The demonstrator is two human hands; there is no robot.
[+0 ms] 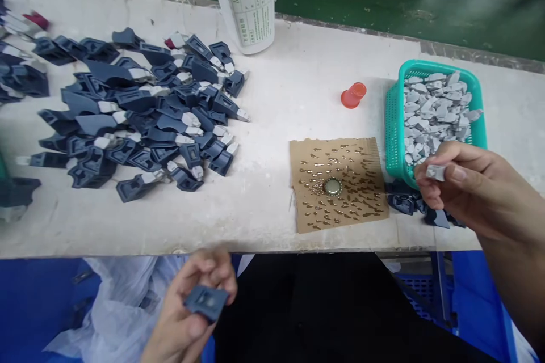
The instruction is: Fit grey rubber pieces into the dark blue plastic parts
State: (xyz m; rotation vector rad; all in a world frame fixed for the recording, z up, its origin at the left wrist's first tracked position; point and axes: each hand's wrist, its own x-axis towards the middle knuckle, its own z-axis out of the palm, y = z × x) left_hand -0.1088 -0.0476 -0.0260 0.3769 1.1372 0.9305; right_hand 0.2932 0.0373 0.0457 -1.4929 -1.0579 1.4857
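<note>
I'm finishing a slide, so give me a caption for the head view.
Left hand holds a dark blue part, right hand a light grey piece near the green basket.

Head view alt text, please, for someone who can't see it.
The left hand holds a dark blue part; the right hand pinches a grey piece by a green basket of grey pieces. On the table lie spotted cardboard and piled blue-and-grey parts.
</note>
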